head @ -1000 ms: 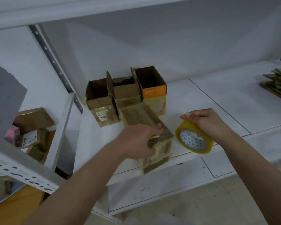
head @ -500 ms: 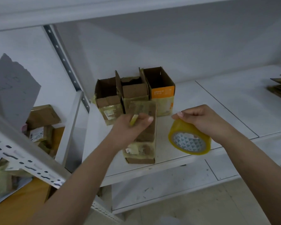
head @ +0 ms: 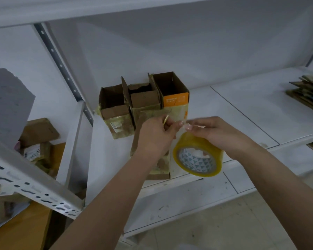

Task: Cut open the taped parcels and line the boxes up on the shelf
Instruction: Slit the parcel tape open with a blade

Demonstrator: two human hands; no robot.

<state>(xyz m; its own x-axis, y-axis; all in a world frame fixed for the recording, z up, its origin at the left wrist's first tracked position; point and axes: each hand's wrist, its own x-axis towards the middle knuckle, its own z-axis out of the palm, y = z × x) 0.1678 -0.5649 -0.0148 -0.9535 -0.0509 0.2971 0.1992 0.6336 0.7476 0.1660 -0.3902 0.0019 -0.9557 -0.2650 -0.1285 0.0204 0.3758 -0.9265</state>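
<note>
1. At the far left, past the white shelf post (head: 74,134), a few brown parcels (head: 39,131) lie heaped on a lower level; a perforated metal rail (head: 34,190) crosses in front of them.
2. On the white shelf (head: 242,112), three opened boxes stand in a row against the back wall, touching side by side: the left box (head: 116,114) with a label on its taped front, the middle box (head: 143,101) with flaps up, and the orange box (head: 173,94) at the right end.
3. Just in front of the row, a taped parcel (head: 159,170) lies near the shelf's front edge, mostly hidden behind the left forearm and hand.
4. The left hand (head: 154,136) is curled over the parcel and pinches a small yellowish tool (head: 165,120) between thumb and fingers; what the tool is, I cannot tell.
5. The right hand (head: 217,132) is close beside the left, fingertips almost meeting; it grips a roll of yellow tape (head: 197,157), fingers curled round its upper rim; the roll hangs over the shelf's front edge, right of the parcel.
6. At the far right, a stack of flattened cardboard (head: 307,92) lies on the shelf, well apart from the boxes.
</note>
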